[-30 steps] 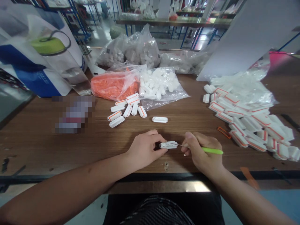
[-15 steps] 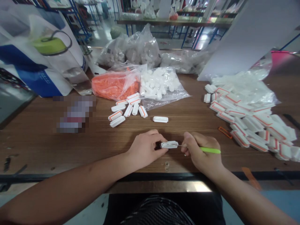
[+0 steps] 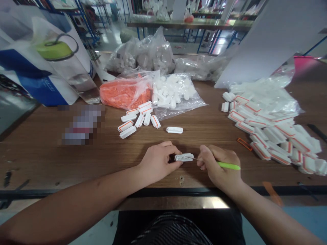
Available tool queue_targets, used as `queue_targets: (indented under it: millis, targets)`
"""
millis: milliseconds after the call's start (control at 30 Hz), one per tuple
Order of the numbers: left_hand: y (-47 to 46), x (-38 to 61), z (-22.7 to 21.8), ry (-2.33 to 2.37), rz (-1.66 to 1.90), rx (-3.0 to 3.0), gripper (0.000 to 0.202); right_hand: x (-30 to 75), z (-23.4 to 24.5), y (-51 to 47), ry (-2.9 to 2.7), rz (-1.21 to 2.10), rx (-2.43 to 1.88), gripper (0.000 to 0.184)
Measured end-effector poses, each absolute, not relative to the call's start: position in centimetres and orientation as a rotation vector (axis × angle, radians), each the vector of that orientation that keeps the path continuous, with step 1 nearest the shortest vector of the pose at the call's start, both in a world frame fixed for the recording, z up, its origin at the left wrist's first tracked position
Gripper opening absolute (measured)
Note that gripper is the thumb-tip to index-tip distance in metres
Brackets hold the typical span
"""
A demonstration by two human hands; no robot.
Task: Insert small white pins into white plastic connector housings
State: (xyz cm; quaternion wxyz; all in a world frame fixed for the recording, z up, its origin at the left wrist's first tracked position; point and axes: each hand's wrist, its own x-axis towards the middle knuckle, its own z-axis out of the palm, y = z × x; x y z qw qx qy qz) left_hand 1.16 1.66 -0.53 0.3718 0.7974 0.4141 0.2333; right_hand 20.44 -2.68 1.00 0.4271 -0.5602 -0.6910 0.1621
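On the wooden table (image 3: 51,160), a bag of orange parts (image 3: 124,92) and a bag of white parts (image 3: 173,90) lie behind a small group of white connectors (image 3: 139,119); one single white piece (image 3: 174,130) lies just beyond the hands, and a big pile of finished connectors (image 3: 273,129) is at the right. The left hand (image 3: 158,161) pinches a white connector (image 3: 184,157) by its left end, low over the table's near edge. The right hand (image 3: 219,165) is closed around a green-handled pick (image 3: 228,165), whose thin metal tip touches the connector's right end.
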Motion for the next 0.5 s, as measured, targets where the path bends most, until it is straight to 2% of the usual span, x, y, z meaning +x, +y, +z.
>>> queue_targets:
  millis: [500]
  targets:
    - [1.75,1.17,-0.53,1.064,0.584,2.054,0.01,20.33,1.25,-2.64,-1.801,0.425,-1.405,0.046]
